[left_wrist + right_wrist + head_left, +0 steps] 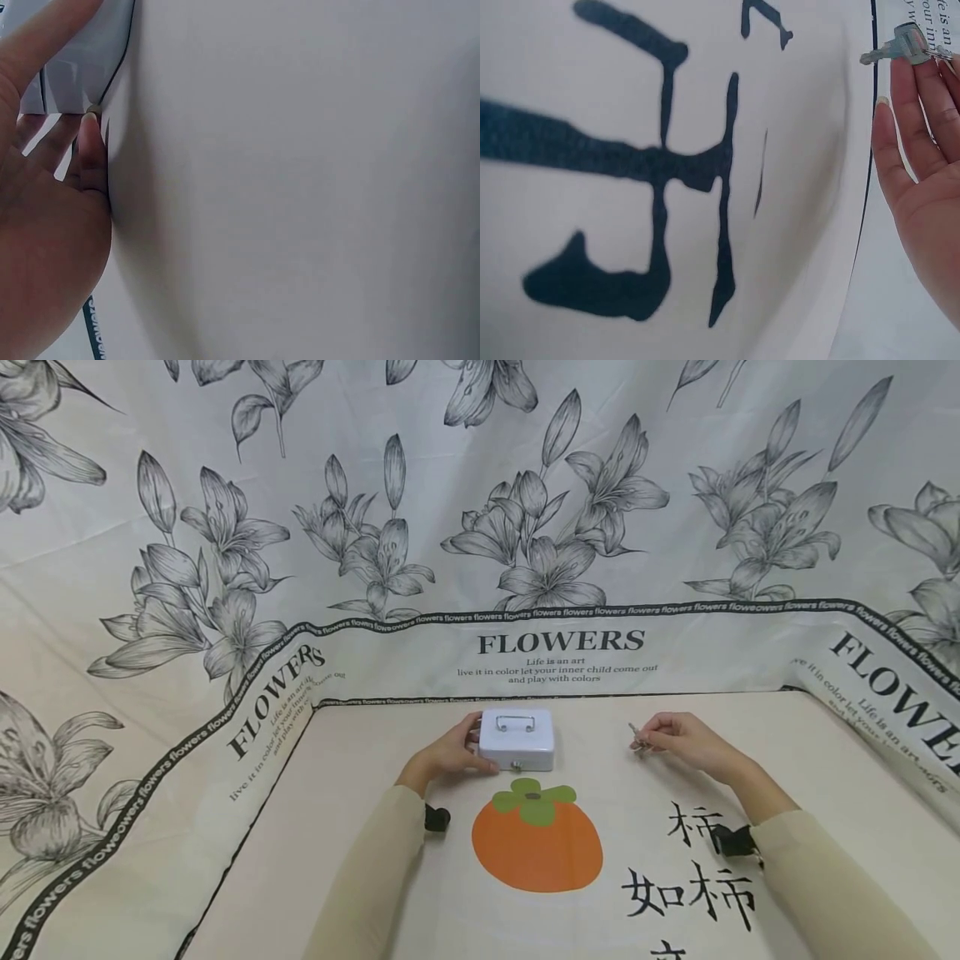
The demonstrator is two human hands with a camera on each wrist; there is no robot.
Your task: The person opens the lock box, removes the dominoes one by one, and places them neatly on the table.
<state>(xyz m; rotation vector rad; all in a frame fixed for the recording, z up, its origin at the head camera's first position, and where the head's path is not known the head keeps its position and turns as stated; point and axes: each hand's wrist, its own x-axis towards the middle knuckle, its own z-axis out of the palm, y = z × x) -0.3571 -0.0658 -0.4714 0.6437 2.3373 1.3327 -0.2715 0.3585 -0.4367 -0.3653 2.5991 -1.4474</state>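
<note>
A small white cash box with a wire handle on its lid and a lock at the front stands on the table, lid down. My left hand grips its left side, thumb along the front and fingers at the side. The left wrist view shows those fingertips against a lower corner of the box. To the right of the box, my right hand holds a small metal key on a ring, above the cloth. The key's blade points left, toward the box.
The pale tablecloth carries a printed orange persimmon and black characters. A white curtain with flower drawings hangs behind and at both sides. Black wrist cameras show by each sleeve.
</note>
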